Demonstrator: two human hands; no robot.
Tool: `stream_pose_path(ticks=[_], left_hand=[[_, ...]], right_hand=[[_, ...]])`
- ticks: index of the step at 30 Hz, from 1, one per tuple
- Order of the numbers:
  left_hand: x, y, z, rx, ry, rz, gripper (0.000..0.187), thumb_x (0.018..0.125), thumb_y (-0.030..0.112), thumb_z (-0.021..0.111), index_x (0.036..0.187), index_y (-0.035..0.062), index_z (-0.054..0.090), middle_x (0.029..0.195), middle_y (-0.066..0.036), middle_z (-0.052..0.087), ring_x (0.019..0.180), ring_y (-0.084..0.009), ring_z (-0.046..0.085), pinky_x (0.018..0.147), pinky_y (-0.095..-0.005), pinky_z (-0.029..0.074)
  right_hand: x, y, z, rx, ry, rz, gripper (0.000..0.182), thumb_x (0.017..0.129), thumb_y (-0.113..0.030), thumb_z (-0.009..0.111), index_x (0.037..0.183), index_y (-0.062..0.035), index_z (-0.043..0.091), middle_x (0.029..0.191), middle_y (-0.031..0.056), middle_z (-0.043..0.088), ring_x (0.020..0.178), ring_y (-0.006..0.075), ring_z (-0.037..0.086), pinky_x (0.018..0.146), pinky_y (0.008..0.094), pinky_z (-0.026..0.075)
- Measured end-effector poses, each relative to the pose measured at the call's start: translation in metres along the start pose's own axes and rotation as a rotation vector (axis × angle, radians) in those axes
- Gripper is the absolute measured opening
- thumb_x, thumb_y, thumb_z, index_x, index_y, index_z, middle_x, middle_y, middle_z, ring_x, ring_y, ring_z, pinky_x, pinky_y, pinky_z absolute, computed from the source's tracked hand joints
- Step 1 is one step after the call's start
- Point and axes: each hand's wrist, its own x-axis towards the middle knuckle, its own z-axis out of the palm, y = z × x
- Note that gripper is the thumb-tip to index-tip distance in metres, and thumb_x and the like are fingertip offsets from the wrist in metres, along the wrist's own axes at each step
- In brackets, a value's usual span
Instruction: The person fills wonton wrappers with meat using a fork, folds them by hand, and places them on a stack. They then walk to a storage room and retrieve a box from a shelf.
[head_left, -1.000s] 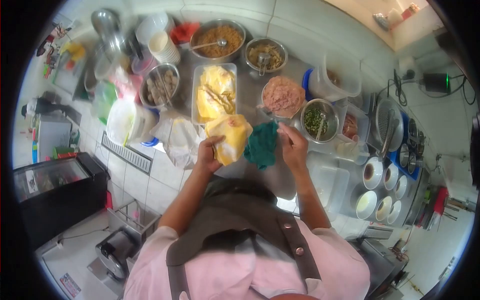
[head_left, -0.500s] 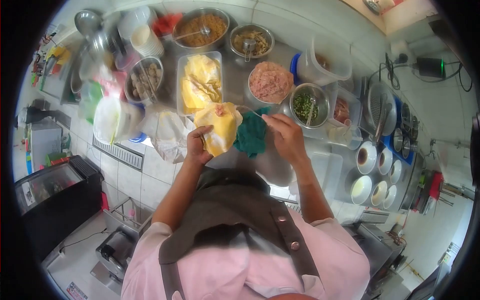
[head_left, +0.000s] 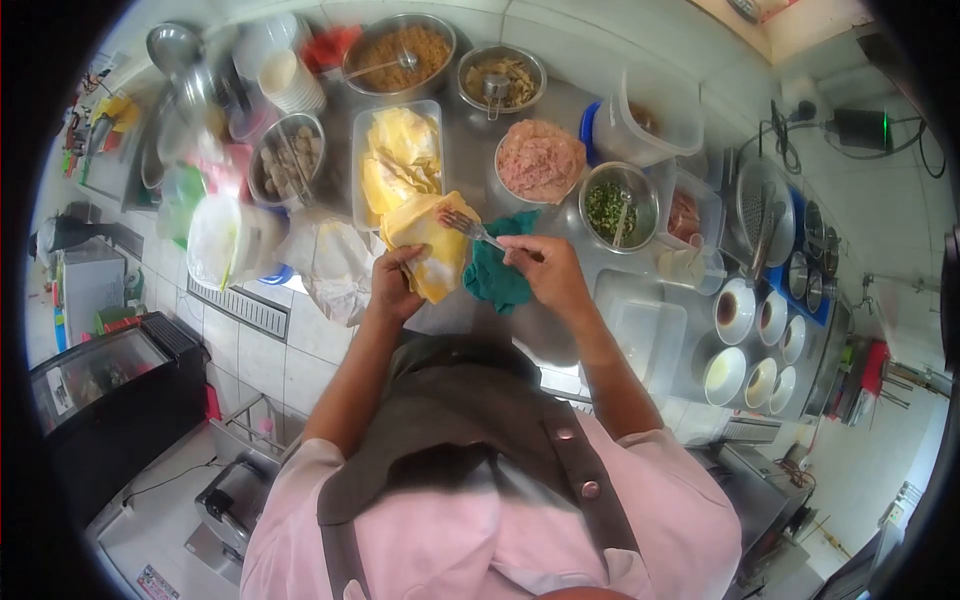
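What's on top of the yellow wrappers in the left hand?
A dab of pinkish meat near the far edge, with the tines of the fork at it. Whatever lies directly beneath them is hidden.

1. A grey metal counter (head_left: 474,150) spans the workspace.
2. On it stand a clear tray (head_left: 357,165) of yellow sheets, pink mince (head_left: 540,160) in a bowl, and a metal bowl (head_left: 647,193) of chopped greens.
3. A green cloth (head_left: 495,278) lies nearer.

Yellow sheets (head_left: 430,262) hide some of the left hand (head_left: 396,287)'s fingers; the right hand (head_left: 550,272) covers the fork (head_left: 472,227)'s handle end; the floor sticker (head_left: 157,581)'s print is illegibly small.
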Motion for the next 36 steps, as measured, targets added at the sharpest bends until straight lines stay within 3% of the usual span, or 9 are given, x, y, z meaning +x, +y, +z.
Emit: stream_pose_path(ticks=[4,10,14,20,24,26,29,33,36], left_hand=[[0.001,0.006,0.003,0.014,-0.004,0.014,0.049,0.085,0.01,0.056,0.132,-0.002,0.045,0.124,-0.017,0.059,0.112,-0.0317,0.059,0.1,-0.0463,0.046],[0.0,-0.005,0.014,-0.076,-0.044,0.065,0.056,0.086,0.021,0.067,0.133,0.002,0.044,0.123,-0.015,0.059,0.112,-0.029,0.06,0.097,-0.0437,0.049],[0.004,-0.008,0.025,0.205,0.106,0.188,0.055,0.078,-0.003,0.07,0.128,0.0012,0.047,0.115,-0.014,0.061,0.104,-0.0286,0.063,0.087,-0.0423,0.055],[0.006,0.0,0.019,0.163,0.242,0.248,0.054,0.081,-0.001,0.069,0.13,0.0012,0.045,0.117,-0.014,0.059,0.105,-0.0308,0.062,0.086,-0.0458,0.056],[0.003,0.009,0.004,0.163,0.22,0.196,0.056,0.083,0.001,0.069,0.132,0.0029,0.043,0.12,-0.014,0.058,0.107,-0.0303,0.061,0.087,-0.0452,0.056],[0.0,0.007,0.0,0.14,0.189,0.111,0.055,0.086,0.006,0.067,0.134,0.0047,0.041,0.123,-0.014,0.057,0.109,-0.0292,0.061,0.089,-0.0435,0.055],[-0.005,-0.005,-0.002,0.053,0.135,0.138,0.053,0.089,0.011,0.066,0.136,0.0052,0.04,0.126,-0.012,0.056,0.111,-0.0287,0.06,0.092,-0.0434,0.054],[-0.009,-0.011,-0.004,-0.067,0.055,0.11,0.051,0.099,0.039,0.049,0.137,0.0077,0.041,0.128,-0.011,0.056,0.116,-0.0262,0.057,0.099,-0.0424,0.048],[-0.017,-0.003,-0.003,-0.102,0.087,0.169,0.056,0.1,0.051,0.039,0.137,0.0092,0.042,0.129,-0.01,0.056,0.115,-0.0253,0.057,0.099,-0.0411,0.047]], right_hand=[[0.0,0.0,0.009,-0.202,0.151,-0.465,0.026,0.084,0.004,0.063,0.108,-0.0032,0.07,0.09,0.009,0.068,0.077,0.021,0.064,0.074,0.0281,0.051],[-0.005,0.017,0.019,-0.663,0.222,-0.675,0.027,0.076,0.003,0.064,0.1,-0.0079,0.072,0.1,0.0039,0.064,0.089,0.0236,0.061,0.076,0.0359,0.048],[-0.005,0.019,0.019,-0.653,0.228,-0.68,0.028,0.076,0.002,0.064,0.101,-0.009,0.071,0.097,0.0034,0.064,0.087,0.0224,0.062,0.075,0.0362,0.047],[-0.006,0.037,-0.014,-0.395,0.176,-0.507,0.032,0.078,0.004,0.06,0.106,-0.0066,0.069,0.098,0.0082,0.063,0.089,0.0256,0.062,0.076,0.038,0.049],[0.012,0.036,-0.044,-0.752,0.419,-0.283,0.034,0.078,0.003,0.061,0.11,-0.006,0.067,0.097,0.0101,0.061,0.089,0.0285,0.062,0.076,0.0387,0.05],[0.02,0.03,-0.042,-0.854,0.433,-0.209,0.034,0.077,0.002,0.063,0.11,-0.006,0.067,0.096,0.0101,0.061,0.087,0.029,0.061,0.076,0.0391,0.05],[0.032,0.007,-0.01,-1.014,0.544,-0.496,0.031,0.076,-0.004,0.068,0.107,-0.0067,0.067,0.096,0.0094,0.06,0.088,0.029,0.06,0.078,0.0399,0.048],[0.046,-0.016,0.052,-0.511,0.122,-0.541,0.026,0.076,-0.017,0.074,0.099,-0.0055,0.069,0.1,0.0099,0.062,0.093,0.0291,0.06,0.084,0.0397,0.046],[0.05,-0.029,0.09,-0.713,0.122,-0.582,0.021,0.077,-0.018,0.074,0.092,-0.0047,0.068,0.096,0.0101,0.063,0.091,0.0294,0.06,0.083,0.0393,0.047]])
